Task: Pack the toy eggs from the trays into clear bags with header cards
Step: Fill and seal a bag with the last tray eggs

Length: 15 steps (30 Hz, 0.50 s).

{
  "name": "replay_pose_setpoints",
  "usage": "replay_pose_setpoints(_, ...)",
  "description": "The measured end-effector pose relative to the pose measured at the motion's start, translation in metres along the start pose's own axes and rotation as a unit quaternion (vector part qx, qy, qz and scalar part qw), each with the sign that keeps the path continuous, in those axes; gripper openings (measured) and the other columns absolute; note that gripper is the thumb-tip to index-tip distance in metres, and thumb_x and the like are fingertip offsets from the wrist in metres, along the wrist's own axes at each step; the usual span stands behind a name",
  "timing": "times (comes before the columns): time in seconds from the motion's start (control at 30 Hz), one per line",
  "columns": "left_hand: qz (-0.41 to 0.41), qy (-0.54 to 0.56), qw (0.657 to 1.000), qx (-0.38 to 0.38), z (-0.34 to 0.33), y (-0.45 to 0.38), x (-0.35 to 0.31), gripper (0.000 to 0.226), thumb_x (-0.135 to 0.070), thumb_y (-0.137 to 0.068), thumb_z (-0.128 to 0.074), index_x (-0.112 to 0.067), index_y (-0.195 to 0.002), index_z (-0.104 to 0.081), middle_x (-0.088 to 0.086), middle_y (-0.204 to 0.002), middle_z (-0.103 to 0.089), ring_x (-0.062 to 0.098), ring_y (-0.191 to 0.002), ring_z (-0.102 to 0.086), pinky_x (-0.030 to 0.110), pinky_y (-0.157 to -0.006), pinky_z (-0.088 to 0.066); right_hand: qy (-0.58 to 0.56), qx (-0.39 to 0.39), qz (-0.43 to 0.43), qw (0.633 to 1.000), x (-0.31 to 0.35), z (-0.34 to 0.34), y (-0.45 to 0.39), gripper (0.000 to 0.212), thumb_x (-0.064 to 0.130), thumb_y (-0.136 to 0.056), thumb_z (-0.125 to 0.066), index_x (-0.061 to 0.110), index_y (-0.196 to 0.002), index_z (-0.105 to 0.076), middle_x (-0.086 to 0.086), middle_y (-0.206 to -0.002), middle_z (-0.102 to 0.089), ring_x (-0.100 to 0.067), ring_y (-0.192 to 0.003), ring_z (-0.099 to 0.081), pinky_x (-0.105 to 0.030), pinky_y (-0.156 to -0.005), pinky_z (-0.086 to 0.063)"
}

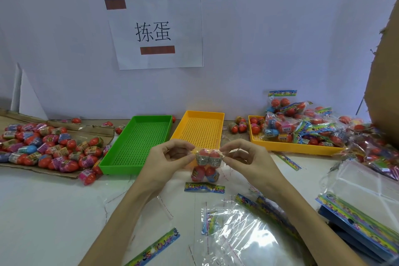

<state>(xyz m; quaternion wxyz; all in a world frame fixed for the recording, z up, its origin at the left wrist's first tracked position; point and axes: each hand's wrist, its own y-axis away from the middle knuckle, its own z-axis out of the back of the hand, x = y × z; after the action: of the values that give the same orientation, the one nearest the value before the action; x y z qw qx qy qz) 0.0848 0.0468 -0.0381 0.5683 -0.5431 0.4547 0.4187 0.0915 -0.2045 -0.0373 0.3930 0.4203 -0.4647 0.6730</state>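
Observation:
I hold a clear bag point(206, 163) with several toy eggs inside, above the table's middle. My left hand point(170, 157) pinches the bag's top left corner and my right hand point(241, 155) pinches its top right corner. A header card point(204, 187) lies flat on the table just below the bag. A heap of loose toy eggs point(49, 149) lies on cardboard at the left. In front of the hands stand a green tray point(138, 142) and a yellow tray point(200, 129), both with no eggs in them.
A second yellow tray point(291, 147) at the right is heaped with packed bags point(302, 123). Loose clear bags point(241, 237) and header cards point(155, 246) lie on the near table. A stack of header cards point(356, 220) sits at the right edge, beside a cardboard box point(384, 93).

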Motion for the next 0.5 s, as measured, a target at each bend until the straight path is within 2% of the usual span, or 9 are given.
replay_pose_setpoints(0.07,-0.002,0.004,1.000,0.002,0.0006,0.0007,0.0005,0.026,-0.014,-0.071,-0.086,-0.017,-0.097,-0.081,0.002,-0.093,-0.077,0.014,-0.092,-0.070,0.023,-0.083,-0.059,-0.007,-0.001,0.003,1.000,0.0004,-0.0001,0.0001,0.024,0.013,-0.091,-0.076,0.032,-0.105,-0.075,0.006,-0.105,-0.073,-0.015,-0.097,-0.071,-0.026,-0.090,-0.058)
replay_pose_setpoints(0.17,0.008,0.010,1.000,0.008,-0.0003,0.0002,0.0004,0.047,-0.005,-0.076,-0.086,-0.014,-0.120,-0.070,0.001,-0.100,-0.076,0.013,-0.093,-0.071,0.023,-0.086,-0.058,-0.026,0.001,-0.002,1.000,0.0008,0.0002,0.0008,0.029,0.010,-0.092,-0.075,0.032,-0.110,-0.073,0.001,-0.108,-0.072,-0.018,-0.097,-0.070,-0.029,-0.093,-0.058)
replay_pose_setpoints(0.23,0.023,0.004,1.000,0.020,-0.0009,0.0001,-0.0004,0.051,-0.004,-0.079,-0.085,-0.016,-0.126,-0.069,0.004,-0.105,-0.076,0.014,-0.093,-0.072,0.023,-0.086,-0.058,-0.038,0.006,-0.009,0.999,0.0013,0.0019,0.0010,0.030,0.009,-0.093,-0.073,0.031,-0.112,-0.073,-0.002,-0.110,-0.072,-0.022,-0.099,-0.069,-0.032,-0.095,-0.058)
replay_pose_setpoints(0.37,0.025,-0.057,0.997,0.036,-0.0015,0.0008,-0.0023,0.023,-0.021,-0.081,-0.083,-0.009,-0.100,-0.081,0.011,-0.098,-0.080,0.021,-0.094,-0.074,0.027,-0.083,-0.060,-0.061,0.008,-0.023,0.998,0.0018,0.0022,0.0013,0.030,0.010,-0.095,-0.071,0.033,-0.114,-0.074,0.001,-0.113,-0.074,-0.018,-0.103,-0.070,-0.026,-0.090,-0.057)
replay_pose_setpoints(0.43,0.015,-0.039,0.999,0.021,-0.0031,0.0010,-0.0021,0.015,-0.020,-0.080,-0.083,-0.008,-0.088,-0.080,0.013,-0.088,-0.079,0.018,-0.084,-0.075,0.022,-0.074,-0.059,-0.078,-0.011,-0.031,0.996,0.0019,0.0007,0.0008,0.030,0.012,-0.095,-0.071,0.034,-0.116,-0.074,0.004,-0.113,-0.074,-0.015,-0.104,-0.070,-0.022,-0.088,-0.056)
replay_pose_setpoints(0.5,0.011,-0.002,1.000,0.001,-0.0047,0.0001,-0.0019,0.014,-0.023,-0.077,-0.083,-0.011,-0.081,-0.077,0.013,-0.085,-0.078,0.018,-0.080,-0.076,0.023,-0.072,-0.060,-0.083,-0.022,-0.042,0.995,0.0032,-0.0010,0.0009,0.026,0.022,-0.093,-0.074,0.035,-0.115,-0.074,0.005,-0.111,-0.075,-0.014,-0.103,-0.071,-0.023,-0.087,-0.058)
